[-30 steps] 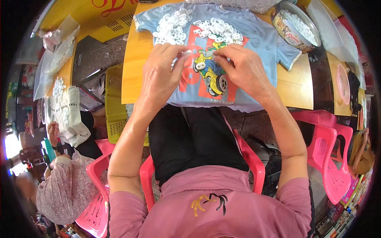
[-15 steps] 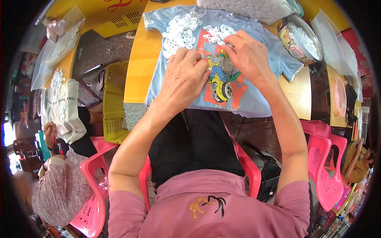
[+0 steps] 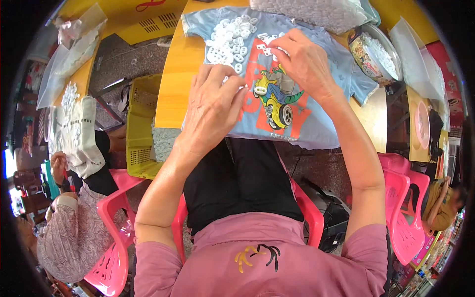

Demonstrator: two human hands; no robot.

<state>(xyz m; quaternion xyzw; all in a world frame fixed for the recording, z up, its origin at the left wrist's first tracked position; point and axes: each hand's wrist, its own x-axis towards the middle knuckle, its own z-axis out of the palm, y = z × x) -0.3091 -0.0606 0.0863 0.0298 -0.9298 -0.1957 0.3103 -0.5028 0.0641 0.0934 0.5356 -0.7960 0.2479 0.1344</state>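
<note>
A light blue T-shirt (image 3: 321, 123) with a cartoon print lies over the table. On it, a larger heap of small white oval plastic pieces with holes (image 3: 228, 42) sits at the far left, and a smaller group of the same pieces (image 3: 267, 39) lies to its right. My left hand (image 3: 213, 104) is over the shirt's left part, fingers curled together; a white speck shows at its fingertips, too small to name. My right hand (image 3: 307, 64) reaches to the smaller group, thumb and index finger pinching a white piece. One single white piece (image 3: 260, 90) rests on the print.
A round tin (image 3: 368, 59) of white pieces stands at the right, and a clear bag (image 3: 316, 12) of them lies at the back. A yellow crate (image 3: 141, 133) is left of the table. People sit at both sides, near pink chairs (image 3: 111, 247).
My hands have moved apart. The left drew back to the left, the right shifted slightly farther off toward the smaller group. A single white piece now shows on the print.
</note>
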